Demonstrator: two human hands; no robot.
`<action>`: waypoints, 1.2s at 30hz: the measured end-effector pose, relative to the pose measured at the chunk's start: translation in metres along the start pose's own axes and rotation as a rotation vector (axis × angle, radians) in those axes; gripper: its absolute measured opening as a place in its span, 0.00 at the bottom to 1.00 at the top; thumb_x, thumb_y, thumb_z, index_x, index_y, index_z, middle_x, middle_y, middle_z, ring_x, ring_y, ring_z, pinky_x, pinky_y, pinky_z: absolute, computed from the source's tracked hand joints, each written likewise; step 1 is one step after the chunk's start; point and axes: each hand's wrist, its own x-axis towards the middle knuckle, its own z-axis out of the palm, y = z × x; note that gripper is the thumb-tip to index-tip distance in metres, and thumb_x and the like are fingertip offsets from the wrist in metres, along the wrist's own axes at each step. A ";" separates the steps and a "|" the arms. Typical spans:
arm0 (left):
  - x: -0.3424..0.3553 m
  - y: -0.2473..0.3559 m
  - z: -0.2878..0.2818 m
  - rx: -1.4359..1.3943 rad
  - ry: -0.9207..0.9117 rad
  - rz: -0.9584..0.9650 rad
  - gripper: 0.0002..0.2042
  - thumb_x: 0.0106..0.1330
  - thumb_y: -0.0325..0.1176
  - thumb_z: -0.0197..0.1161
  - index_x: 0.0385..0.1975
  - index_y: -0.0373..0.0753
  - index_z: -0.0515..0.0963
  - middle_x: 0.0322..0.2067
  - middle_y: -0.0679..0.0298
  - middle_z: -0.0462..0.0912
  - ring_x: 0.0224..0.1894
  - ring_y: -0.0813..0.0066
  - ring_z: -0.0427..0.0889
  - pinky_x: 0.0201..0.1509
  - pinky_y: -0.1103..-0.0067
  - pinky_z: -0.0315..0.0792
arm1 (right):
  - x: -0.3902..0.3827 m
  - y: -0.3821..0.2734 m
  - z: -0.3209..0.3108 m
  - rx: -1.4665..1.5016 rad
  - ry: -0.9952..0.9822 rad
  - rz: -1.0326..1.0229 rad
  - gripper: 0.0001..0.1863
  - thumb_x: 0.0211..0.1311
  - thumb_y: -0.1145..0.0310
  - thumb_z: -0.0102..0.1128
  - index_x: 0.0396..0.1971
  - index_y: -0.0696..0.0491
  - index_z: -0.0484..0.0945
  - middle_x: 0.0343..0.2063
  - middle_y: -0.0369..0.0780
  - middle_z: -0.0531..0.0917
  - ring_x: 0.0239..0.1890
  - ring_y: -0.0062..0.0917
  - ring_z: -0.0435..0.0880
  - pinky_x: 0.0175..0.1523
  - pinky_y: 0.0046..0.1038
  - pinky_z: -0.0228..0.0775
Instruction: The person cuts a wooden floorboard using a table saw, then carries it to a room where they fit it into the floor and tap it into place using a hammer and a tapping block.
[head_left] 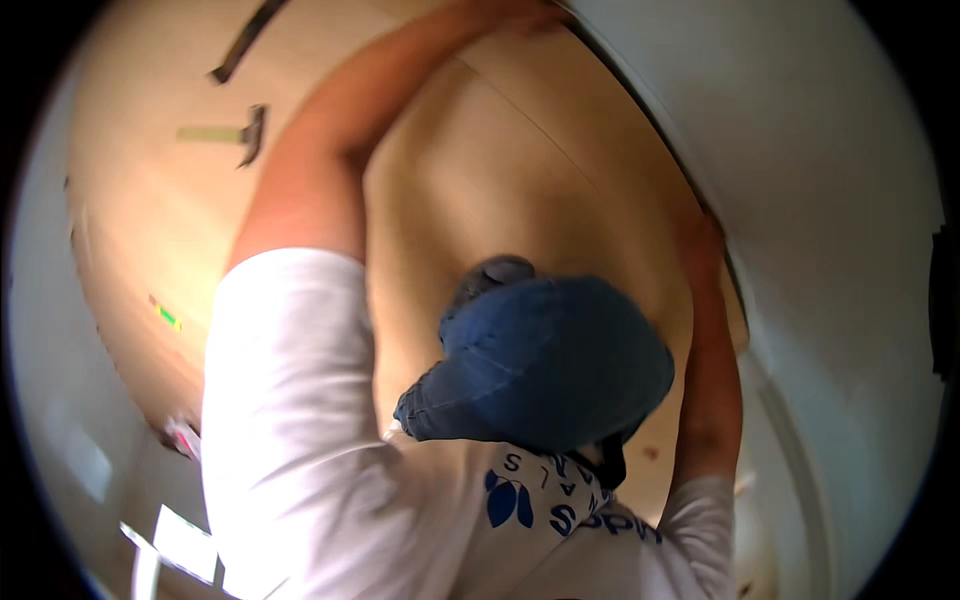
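My left hand (520,16) reaches far forward to the edge of a light wood floorboard (600,130), beside the dark gap along the pale wall. Its fingers look stretched out over the wood, though they are blurred. Lower along the same edge, my right hand (703,238) touches the board next to the gap; blur hides how its fingers lie. A thin seam runs along the boards between my arms. My bent knee in blue trousers (560,360) is over the floor, with a dark shoe (500,270) just beyond it.
A hammer (248,135) with a pale handle lies on the floor left of my left arm. Beyond it is a dark flat bar (245,42). A small green and yellow item (166,314) lies farther left. The pale wall (830,200) curves along the right.
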 end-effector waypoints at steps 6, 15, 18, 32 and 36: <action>-0.019 0.016 0.022 0.318 0.418 0.036 0.15 0.76 0.45 0.51 0.52 0.49 0.79 0.54 0.61 0.82 0.63 0.58 0.76 0.68 0.61 0.69 | 0.013 -0.032 -0.034 0.268 -0.117 0.166 0.31 0.66 0.49 0.68 0.50 0.65 0.75 0.44 0.54 0.82 0.48 0.48 0.81 0.56 0.45 0.73; -0.068 0.048 0.045 0.303 0.775 -0.147 0.18 0.72 0.38 0.51 0.58 0.43 0.79 0.65 0.61 0.73 0.67 0.62 0.70 0.68 0.58 0.66 | 0.012 0.014 0.002 0.113 -0.100 0.112 0.42 0.61 0.44 0.70 0.61 0.65 0.71 0.57 0.58 0.78 0.61 0.51 0.77 0.65 0.46 0.70; -0.094 0.020 0.033 0.250 0.657 -0.223 0.18 0.72 0.37 0.51 0.58 0.43 0.79 0.64 0.59 0.75 0.65 0.59 0.73 0.66 0.57 0.67 | 0.014 0.010 -0.002 0.176 -0.140 0.150 0.45 0.59 0.43 0.72 0.62 0.65 0.71 0.58 0.58 0.78 0.62 0.53 0.76 0.65 0.46 0.69; -0.300 -0.188 -0.004 0.235 0.350 -1.047 0.22 0.71 0.50 0.57 0.47 0.34 0.78 0.47 0.48 0.84 0.48 0.49 0.85 0.53 0.60 0.78 | -0.003 0.038 0.025 -0.044 -0.166 0.039 0.39 0.63 0.46 0.68 0.61 0.64 0.72 0.58 0.58 0.77 0.61 0.51 0.76 0.67 0.45 0.68; -0.281 -0.180 0.008 0.093 0.295 -1.055 0.27 0.67 0.57 0.62 0.44 0.33 0.78 0.42 0.46 0.86 0.47 0.48 0.85 0.51 0.62 0.79 | 0.012 0.016 0.021 -0.193 -0.355 0.088 0.39 0.64 0.45 0.67 0.62 0.64 0.72 0.59 0.57 0.77 0.61 0.50 0.76 0.69 0.45 0.66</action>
